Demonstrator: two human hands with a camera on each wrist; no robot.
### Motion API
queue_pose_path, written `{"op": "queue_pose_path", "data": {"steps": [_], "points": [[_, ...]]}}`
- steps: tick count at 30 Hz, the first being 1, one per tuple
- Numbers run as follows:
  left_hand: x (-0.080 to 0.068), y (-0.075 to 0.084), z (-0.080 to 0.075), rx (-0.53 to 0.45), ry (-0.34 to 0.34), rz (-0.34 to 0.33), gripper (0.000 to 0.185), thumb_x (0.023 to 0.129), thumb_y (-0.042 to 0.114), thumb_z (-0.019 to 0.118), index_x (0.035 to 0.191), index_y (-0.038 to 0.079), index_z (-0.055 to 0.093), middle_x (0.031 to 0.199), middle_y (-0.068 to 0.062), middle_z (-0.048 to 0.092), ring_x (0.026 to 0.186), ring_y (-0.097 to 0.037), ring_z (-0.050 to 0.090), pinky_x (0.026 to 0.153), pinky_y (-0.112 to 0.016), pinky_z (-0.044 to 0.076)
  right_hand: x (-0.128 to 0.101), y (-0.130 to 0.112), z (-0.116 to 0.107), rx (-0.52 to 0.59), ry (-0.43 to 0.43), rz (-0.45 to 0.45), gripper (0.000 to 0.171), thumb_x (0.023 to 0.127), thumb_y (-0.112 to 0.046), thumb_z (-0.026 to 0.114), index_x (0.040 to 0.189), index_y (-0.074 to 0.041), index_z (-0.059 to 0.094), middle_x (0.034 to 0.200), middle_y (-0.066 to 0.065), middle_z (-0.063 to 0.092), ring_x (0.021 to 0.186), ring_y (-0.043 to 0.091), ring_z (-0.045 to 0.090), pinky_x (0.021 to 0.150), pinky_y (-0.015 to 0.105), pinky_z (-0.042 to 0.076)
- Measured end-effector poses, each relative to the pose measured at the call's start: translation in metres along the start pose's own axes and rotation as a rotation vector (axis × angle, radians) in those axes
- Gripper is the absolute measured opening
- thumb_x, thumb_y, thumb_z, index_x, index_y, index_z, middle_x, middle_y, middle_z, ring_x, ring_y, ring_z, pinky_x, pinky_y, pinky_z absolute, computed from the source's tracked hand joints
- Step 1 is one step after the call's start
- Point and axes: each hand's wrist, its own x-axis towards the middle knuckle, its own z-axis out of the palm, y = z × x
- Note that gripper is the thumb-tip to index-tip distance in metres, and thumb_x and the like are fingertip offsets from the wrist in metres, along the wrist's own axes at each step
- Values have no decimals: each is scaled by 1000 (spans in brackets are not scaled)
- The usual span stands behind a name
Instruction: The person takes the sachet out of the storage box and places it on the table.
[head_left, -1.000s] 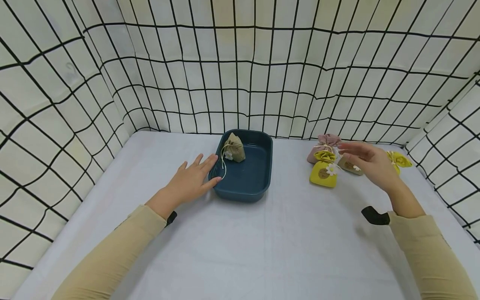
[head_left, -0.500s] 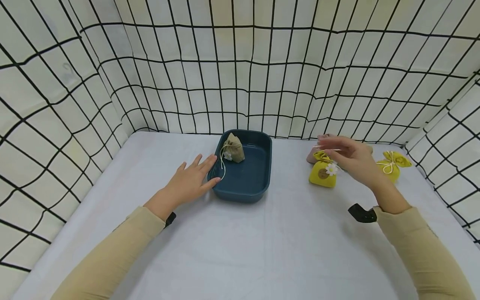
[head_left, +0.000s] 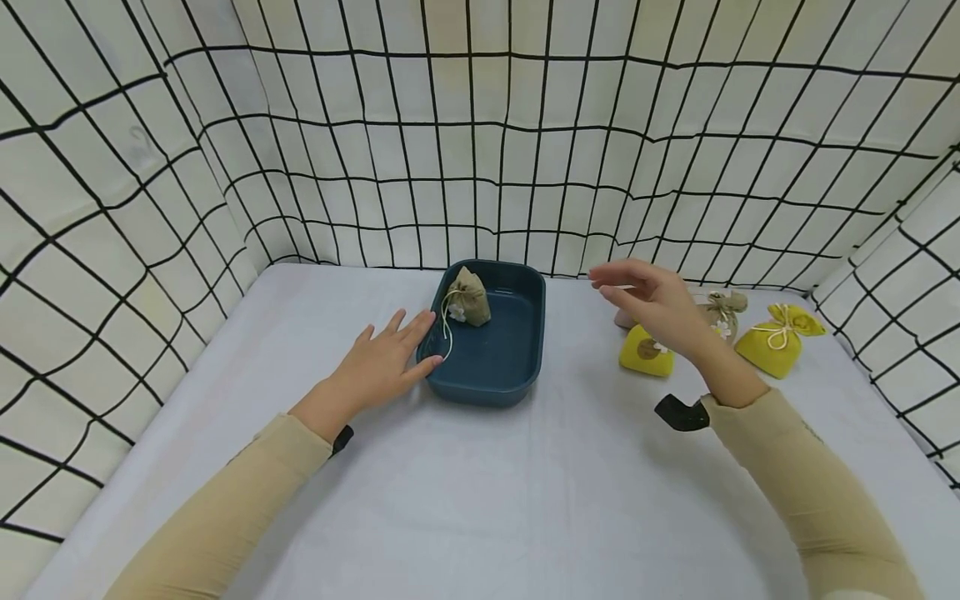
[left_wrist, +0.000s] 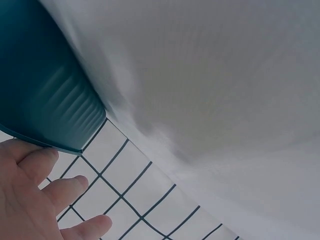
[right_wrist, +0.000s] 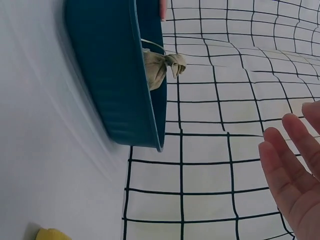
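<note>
My left hand (head_left: 386, 362) lies with fingers spread at the left rim of a dark blue basin (head_left: 487, 392); the left wrist view shows its fingers (left_wrist: 42, 162) at the basin's edge. Inside the basin, at its back left, sits a beige drawstring sachet (head_left: 468, 302) with a trailing cord. My right hand (head_left: 652, 304) hovers to the right of the basin with relaxed fingers and holds nothing. Below and behind it are a yellow sachet (head_left: 643, 353), partly covered by the hand, and a pink sachet (head_left: 622, 320), mostly hidden.
Right of my right hand stand a beige sachet (head_left: 726, 310) and another yellow sachet (head_left: 776, 343) with a white bow. White walls with a black grid (head_left: 510, 129) enclose the back and sides of the white-covered table (head_left: 480, 500).
My right hand has moved left across the sachets, uncovering the beige sachet and the right-hand yellow one, while overlapping the pink one. The left hand and basin stay in place.
</note>
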Motion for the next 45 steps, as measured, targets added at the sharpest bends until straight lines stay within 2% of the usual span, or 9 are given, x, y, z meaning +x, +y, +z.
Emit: {"op": "queue_pose_path", "data": {"steps": [6, 18, 25, 30, 35, 39, 45], "points": [[-1, 0, 0, 5, 9, 6, 78, 107, 53, 48, 165, 9, 20, 168, -11, 23, 154, -40, 16, 114, -73, 18, 12, 0, 10, 43, -14, 7, 29, 103, -4, 62, 130, 4, 64, 128, 19, 67, 114, 11, 64, 94, 19, 52], [-2, 1, -1, -6, 15, 14, 77, 107, 50, 49, 165, 8, 20, 169, -11, 22, 154, -40, 15, 115, -72, 17, 42, -3, 25, 77, 75, 15, 29, 104, -9, 62, 131, 3, 64, 128, 16, 67, 114, 18, 66, 95, 24, 53], [-2, 1, -1, 1, 19, 12, 77, 107, 50, 49, 165, 8, 20, 169, -11, 22, 154, -40, 16, 114, -73, 18, 62, 4, 46, 209, 113, 29, 28, 104, -8, 61, 128, 7, 64, 125, 19, 66, 111, 22, 67, 96, 32, 55], [-2, 1, -1, 9, 22, 17, 77, 107, 50, 50, 165, 8, 21, 169, -10, 22, 154, -40, 16, 114, -73, 18, 73, 12, 62, 270, 138, 66, 29, 105, -10, 61, 129, 6, 64, 123, 17, 66, 109, 20, 67, 95, 32, 55], [-2, 1, -2, 14, 22, 17, 77, 107, 50, 49, 165, 7, 21, 169, -10, 22, 154, -40, 16, 114, -73, 18, 85, 15, 78, 292, 136, 86, 29, 105, -10, 61, 129, 6, 64, 124, 20, 66, 110, 25, 66, 95, 33, 55], [-1, 0, 0, 16, 20, 13, 78, 107, 52, 48, 165, 8, 21, 169, -10, 22, 154, -40, 16, 114, -72, 18, 96, 17, 90, 321, 119, 139, 31, 104, -9, 61, 131, 7, 63, 129, 22, 64, 113, 27, 66, 96, 34, 55], [-1, 0, 1, 11, 16, 12, 78, 107, 52, 48, 165, 9, 20, 169, -10, 21, 154, -40, 15, 114, -73, 18, 108, 18, 104, 313, 34, 243, 35, 102, -7, 63, 135, 5, 61, 134, 22, 61, 118, 30, 62, 96, 36, 55]]}}
